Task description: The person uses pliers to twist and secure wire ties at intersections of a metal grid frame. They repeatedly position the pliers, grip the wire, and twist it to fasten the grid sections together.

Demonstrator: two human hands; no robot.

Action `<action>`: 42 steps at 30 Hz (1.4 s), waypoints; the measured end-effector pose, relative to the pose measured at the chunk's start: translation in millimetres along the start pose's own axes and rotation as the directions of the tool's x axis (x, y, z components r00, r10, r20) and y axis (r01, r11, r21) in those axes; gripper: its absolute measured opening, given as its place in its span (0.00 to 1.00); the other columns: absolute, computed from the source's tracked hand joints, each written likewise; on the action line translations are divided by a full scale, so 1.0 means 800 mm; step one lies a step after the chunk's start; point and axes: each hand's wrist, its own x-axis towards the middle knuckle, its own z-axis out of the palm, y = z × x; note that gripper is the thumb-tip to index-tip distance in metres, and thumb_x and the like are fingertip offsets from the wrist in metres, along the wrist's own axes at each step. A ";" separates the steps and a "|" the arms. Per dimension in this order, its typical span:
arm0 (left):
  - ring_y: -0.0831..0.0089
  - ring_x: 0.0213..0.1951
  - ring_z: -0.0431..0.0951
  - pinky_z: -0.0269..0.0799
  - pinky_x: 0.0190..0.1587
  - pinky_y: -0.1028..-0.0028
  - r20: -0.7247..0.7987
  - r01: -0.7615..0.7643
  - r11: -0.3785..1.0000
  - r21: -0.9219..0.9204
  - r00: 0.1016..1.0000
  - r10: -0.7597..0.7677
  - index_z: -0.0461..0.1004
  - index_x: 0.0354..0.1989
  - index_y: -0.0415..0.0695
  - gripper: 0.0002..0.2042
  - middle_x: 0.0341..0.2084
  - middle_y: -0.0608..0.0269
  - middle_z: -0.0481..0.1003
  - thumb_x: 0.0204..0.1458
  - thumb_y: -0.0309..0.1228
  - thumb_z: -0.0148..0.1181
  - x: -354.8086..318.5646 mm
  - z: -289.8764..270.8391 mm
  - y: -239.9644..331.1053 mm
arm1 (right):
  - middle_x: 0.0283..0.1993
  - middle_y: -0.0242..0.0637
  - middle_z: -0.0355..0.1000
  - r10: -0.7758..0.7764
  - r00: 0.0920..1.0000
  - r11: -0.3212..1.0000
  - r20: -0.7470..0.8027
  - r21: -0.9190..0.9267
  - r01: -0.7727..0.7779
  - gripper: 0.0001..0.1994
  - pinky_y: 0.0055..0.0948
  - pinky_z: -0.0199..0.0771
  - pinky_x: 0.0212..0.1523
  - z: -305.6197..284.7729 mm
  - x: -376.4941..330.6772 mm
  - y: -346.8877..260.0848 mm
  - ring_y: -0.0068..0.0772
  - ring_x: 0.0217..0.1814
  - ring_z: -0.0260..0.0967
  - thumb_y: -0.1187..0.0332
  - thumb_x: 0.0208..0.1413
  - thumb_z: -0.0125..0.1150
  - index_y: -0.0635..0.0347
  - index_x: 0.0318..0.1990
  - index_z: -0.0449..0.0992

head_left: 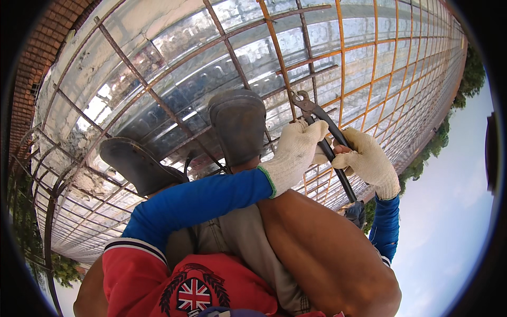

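A pair of end-cutting pincers (331, 127) with black handles is held above the rebar mesh, right of centre. Its worn metal jaws stand a little apart beside a rusty upright bar (281, 58). My left hand (297, 150), in a cream knit glove, is closed around the tool just below its pivot. Whether it also pinches a wire is hidden. My right hand (371, 162), gloved alike with a bare fingertip showing, is closed on the handles farther down. The lower end of one handle sticks out below it.
Crossed rusty bars (364, 47) form a grid over shiny corrugated metal sheeting (232, 68). My dark shoes (240, 124) rest on the grid, left of the hands. A cracked concrete edge (84, 68) and a tiled roof (50, 39) lie to the left; trees (470, 79) stand at the right.
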 end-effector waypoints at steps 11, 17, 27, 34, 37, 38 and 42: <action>0.56 0.43 0.89 0.89 0.49 0.60 0.046 0.017 0.997 -0.071 0.999 -0.014 0.75 0.49 0.38 0.16 0.44 0.48 0.84 0.72 0.41 0.58 -0.001 0.000 -0.001 | 0.25 0.38 0.71 -0.107 0.994 0.963 0.037 -0.246 0.112 0.18 0.33 0.70 0.27 -0.022 0.011 -0.011 0.27 0.25 0.70 0.65 0.45 0.74 0.68 0.40 0.80; 0.57 0.43 0.89 0.90 0.49 0.60 0.069 -0.007 0.996 -0.087 0.998 0.013 0.75 0.49 0.37 0.16 0.44 0.46 0.84 0.72 0.41 0.58 0.006 0.002 0.004 | 0.25 0.38 0.73 -0.080 0.996 0.956 0.034 -0.281 0.086 0.17 0.34 0.72 0.27 -0.024 0.011 -0.019 0.27 0.24 0.72 0.65 0.49 0.73 0.68 0.42 0.80; 0.57 0.41 0.89 0.88 0.44 0.62 0.020 -0.020 0.998 -0.066 1.000 0.021 0.76 0.49 0.36 0.19 0.44 0.45 0.84 0.71 0.43 0.60 0.006 -0.001 0.004 | 0.35 0.39 0.78 0.038 0.935 0.891 0.354 0.412 -0.192 0.25 0.27 0.77 0.24 -0.014 -0.011 0.003 0.22 0.25 0.72 0.67 0.64 0.68 0.69 0.64 0.68; 0.59 0.40 0.88 0.85 0.43 0.60 0.037 -0.048 0.998 -0.048 0.998 0.050 0.77 0.49 0.40 0.22 0.43 0.52 0.83 0.70 0.50 0.60 0.007 -0.009 -0.005 | 0.26 0.33 0.68 0.094 0.984 0.990 0.153 0.095 -0.109 0.20 0.30 0.67 0.19 0.023 -0.025 0.008 0.27 0.16 0.63 0.75 0.66 0.61 0.65 0.63 0.68; 0.65 0.37 0.86 0.82 0.42 0.62 0.016 -0.039 0.988 -0.147 0.999 0.042 0.78 0.46 0.43 0.25 0.40 0.58 0.81 0.67 0.57 0.62 -0.004 -0.002 0.003 | 0.28 0.49 0.74 -0.376 0.925 0.837 -0.045 -0.445 0.319 0.22 0.47 0.75 0.27 0.048 -0.029 0.040 0.54 0.23 0.74 0.72 0.64 0.64 0.65 0.63 0.68; 0.67 0.36 0.85 0.81 0.42 0.63 -0.050 -0.097 0.995 -0.038 0.994 0.095 0.78 0.46 0.44 0.25 0.40 0.59 0.81 0.66 0.58 0.63 0.004 -0.002 0.000 | 0.29 0.52 0.75 -0.328 0.942 0.835 -0.070 -0.489 0.254 0.22 0.51 0.76 0.29 0.055 -0.032 0.033 0.59 0.26 0.76 0.72 0.63 0.64 0.65 0.62 0.68; 0.75 0.33 0.81 0.80 0.39 0.69 -0.187 -0.156 0.985 0.066 0.968 0.166 0.78 0.44 0.45 0.27 0.36 0.64 0.80 0.61 0.60 0.68 0.025 -0.010 0.011 | 0.28 0.53 0.78 -0.303 0.941 0.748 -0.152 -0.650 0.135 0.21 0.56 0.80 0.30 0.069 -0.031 0.038 0.63 0.32 0.81 0.66 0.65 0.64 0.62 0.61 0.66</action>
